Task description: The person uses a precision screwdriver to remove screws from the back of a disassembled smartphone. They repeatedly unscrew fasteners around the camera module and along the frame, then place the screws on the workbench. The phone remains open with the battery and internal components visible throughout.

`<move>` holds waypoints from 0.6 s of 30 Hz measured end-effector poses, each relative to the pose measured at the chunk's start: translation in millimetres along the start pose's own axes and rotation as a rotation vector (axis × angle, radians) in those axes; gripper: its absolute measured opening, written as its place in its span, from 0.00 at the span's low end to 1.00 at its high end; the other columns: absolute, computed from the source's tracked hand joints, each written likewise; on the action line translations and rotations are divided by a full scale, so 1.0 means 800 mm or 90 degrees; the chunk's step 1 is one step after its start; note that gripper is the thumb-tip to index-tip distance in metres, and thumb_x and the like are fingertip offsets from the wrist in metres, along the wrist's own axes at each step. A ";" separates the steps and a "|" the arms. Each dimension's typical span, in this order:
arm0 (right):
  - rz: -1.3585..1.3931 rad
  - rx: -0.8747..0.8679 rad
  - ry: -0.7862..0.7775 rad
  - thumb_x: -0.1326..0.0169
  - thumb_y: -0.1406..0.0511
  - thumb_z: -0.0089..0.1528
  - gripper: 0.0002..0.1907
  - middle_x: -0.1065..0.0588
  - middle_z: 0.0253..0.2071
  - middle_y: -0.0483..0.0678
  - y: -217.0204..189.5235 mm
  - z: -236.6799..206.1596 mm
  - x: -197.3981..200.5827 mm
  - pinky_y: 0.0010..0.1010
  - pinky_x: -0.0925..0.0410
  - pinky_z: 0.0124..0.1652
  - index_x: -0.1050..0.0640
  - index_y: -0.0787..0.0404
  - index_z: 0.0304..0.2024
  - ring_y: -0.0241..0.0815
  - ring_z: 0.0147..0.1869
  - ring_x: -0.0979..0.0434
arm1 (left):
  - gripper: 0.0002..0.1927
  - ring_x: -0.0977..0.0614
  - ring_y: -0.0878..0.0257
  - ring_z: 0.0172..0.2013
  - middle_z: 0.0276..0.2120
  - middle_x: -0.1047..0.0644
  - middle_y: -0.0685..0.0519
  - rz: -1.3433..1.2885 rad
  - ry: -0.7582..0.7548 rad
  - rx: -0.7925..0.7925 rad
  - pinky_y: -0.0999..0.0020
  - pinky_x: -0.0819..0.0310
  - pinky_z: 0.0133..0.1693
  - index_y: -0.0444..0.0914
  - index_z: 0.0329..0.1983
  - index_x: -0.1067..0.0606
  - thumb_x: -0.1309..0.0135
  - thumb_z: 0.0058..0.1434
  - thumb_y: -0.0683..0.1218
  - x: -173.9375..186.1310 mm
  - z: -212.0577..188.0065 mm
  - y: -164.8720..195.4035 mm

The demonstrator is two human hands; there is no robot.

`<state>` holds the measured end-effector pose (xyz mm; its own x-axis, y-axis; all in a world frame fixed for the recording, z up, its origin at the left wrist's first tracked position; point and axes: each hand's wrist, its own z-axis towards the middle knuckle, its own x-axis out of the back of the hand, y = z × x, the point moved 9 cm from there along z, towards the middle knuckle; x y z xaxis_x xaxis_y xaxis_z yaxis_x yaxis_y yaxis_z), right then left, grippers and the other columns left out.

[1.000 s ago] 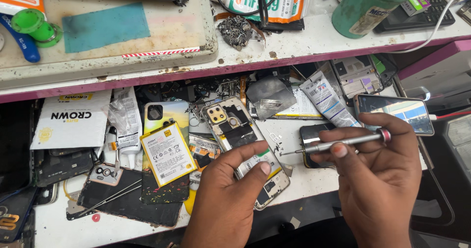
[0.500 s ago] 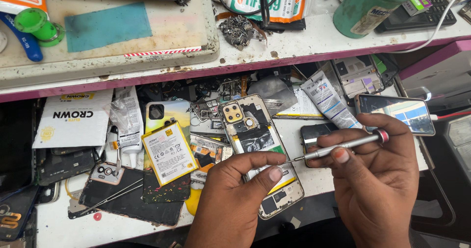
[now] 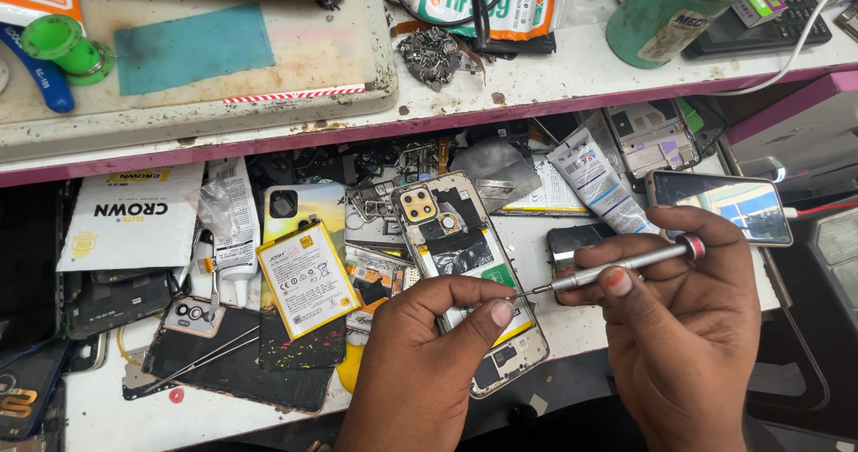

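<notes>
- Where the lower bench (image 3: pixel 107 407) begins at the left, a white printed packet (image 3: pixel 130 219) lies flat, with dark phone panels (image 3: pixel 112 300) below it.
- Just right of that, a white-and-yellow phone battery (image 3: pixel 307 279) rests tilted on a black cracked screen (image 3: pixel 241 363), beside a small white tube (image 3: pixel 234 228).
- Left hand (image 3: pixel 420 371): fingers curled narrow, thumb and forefinger pressing down on the opened phone (image 3: pixel 465 264), which lies back-up near the bench's front edge, its camera block toward the shelf.
- Right hand (image 3: pixel 688 336): fingers closed around a slim silver screwdriver (image 3: pixel 617 269), held nearly level, its tip touching the phone just beside the left thumb.
- Behind the right hand, a white glue tube (image 3: pixel 597 182) and a lit phone (image 3: pixel 728 203) with a cable plugged in.
- Upper shelf (image 3: pixel 536 85): a green bottle (image 3: pixel 679 14) at the right.
</notes>
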<state>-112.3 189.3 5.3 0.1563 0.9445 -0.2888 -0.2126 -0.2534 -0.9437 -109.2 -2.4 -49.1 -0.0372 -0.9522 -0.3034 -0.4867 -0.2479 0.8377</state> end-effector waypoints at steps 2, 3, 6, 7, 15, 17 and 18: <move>0.001 0.007 -0.008 0.51 0.79 0.68 0.25 0.24 0.49 0.68 -0.001 0.000 -0.001 0.46 0.21 0.50 0.38 0.66 0.66 0.54 0.52 0.18 | 0.09 0.19 0.69 0.36 0.32 0.16 0.51 -0.006 0.001 -0.015 0.71 0.24 0.40 0.31 0.38 0.17 0.39 0.60 0.42 -0.001 0.001 0.001; 0.001 0.007 -0.007 0.51 0.79 0.68 0.25 0.24 0.48 0.68 -0.001 0.000 -0.001 0.46 0.21 0.49 0.38 0.66 0.66 0.54 0.52 0.18 | 0.08 0.19 0.69 0.36 0.32 0.16 0.51 -0.017 -0.003 -0.018 0.72 0.24 0.41 0.31 0.38 0.17 0.39 0.60 0.42 -0.002 0.001 0.000; 0.002 0.003 -0.002 0.50 0.78 0.68 0.24 0.23 0.48 0.68 0.000 0.000 0.001 0.45 0.20 0.48 0.38 0.67 0.66 0.54 0.49 0.17 | 0.08 0.19 0.70 0.37 0.32 0.16 0.51 -0.033 -0.012 -0.023 0.72 0.24 0.41 0.31 0.39 0.17 0.39 0.60 0.42 -0.004 0.002 -0.002; 0.000 0.000 0.000 0.50 0.78 0.68 0.24 0.23 0.47 0.68 0.001 0.000 0.001 0.44 0.20 0.47 0.38 0.66 0.66 0.54 0.47 0.17 | 0.08 0.19 0.70 0.37 0.32 0.16 0.51 -0.027 -0.014 -0.024 0.72 0.23 0.41 0.32 0.39 0.17 0.39 0.60 0.42 -0.003 0.002 -0.002; -0.009 -0.002 0.002 0.50 0.78 0.69 0.23 0.22 0.45 0.68 0.000 0.001 -0.002 0.42 0.21 0.45 0.38 0.68 0.65 0.52 0.44 0.16 | 0.08 0.19 0.70 0.36 0.32 0.16 0.51 -0.016 0.004 -0.014 0.73 0.24 0.40 0.32 0.38 0.16 0.38 0.58 0.40 0.000 0.002 -0.005; -0.005 0.001 0.002 0.51 0.78 0.69 0.23 0.22 0.45 0.67 -0.001 0.001 -0.003 0.42 0.20 0.45 0.38 0.67 0.65 0.52 0.44 0.16 | 0.08 0.19 0.71 0.38 0.33 0.16 0.51 -0.009 -0.004 -0.030 0.73 0.23 0.41 0.32 0.38 0.17 0.39 0.59 0.41 -0.001 0.002 -0.002; -0.015 -0.002 0.012 0.51 0.78 0.68 0.23 0.23 0.45 0.66 -0.001 0.002 -0.002 0.42 0.20 0.45 0.38 0.67 0.64 0.51 0.44 0.17 | 0.08 0.19 0.70 0.37 0.33 0.16 0.51 -0.033 -0.003 -0.021 0.73 0.23 0.42 0.31 0.39 0.17 0.39 0.60 0.41 -0.001 0.002 -0.004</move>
<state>-113.7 188.4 6.5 0.1794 0.9461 -0.2696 -0.2053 -0.2320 -0.9508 -109.2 -0.6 -52.4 -0.0165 -0.9373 -0.3482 -0.4586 -0.3023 0.8357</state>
